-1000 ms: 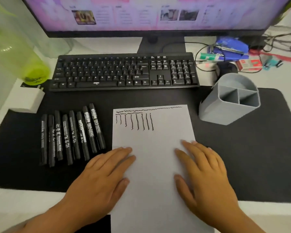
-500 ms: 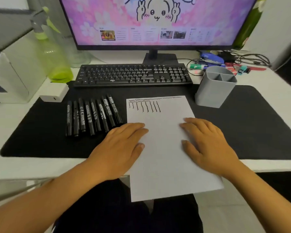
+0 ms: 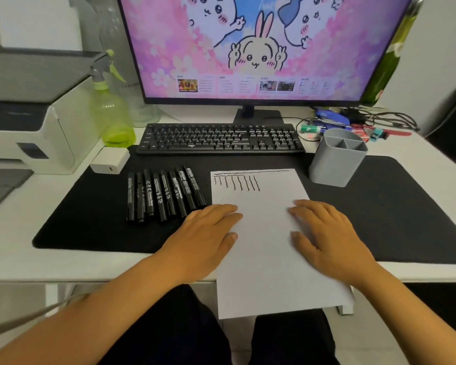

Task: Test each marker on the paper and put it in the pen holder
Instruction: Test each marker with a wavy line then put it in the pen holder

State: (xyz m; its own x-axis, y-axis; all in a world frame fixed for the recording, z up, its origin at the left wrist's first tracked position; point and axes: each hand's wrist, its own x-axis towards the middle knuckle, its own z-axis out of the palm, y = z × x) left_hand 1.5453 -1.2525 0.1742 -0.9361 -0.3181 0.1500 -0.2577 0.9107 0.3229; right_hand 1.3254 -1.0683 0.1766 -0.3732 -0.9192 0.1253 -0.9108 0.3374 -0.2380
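Both hands flat on paper (image 3: 263, 233) at frame center: left hand (image 3: 206, 235), right hand (image 3: 329, 238), fingers spread, holding nothing. 8 markers (image 3: 163, 193) in a row left of paper. Pen holder (image 3: 337, 160) upper right.

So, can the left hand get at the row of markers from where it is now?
Probably yes. The left hand lies flat on the paper, and the markers lie right beside it on the black mat, with nothing between them.
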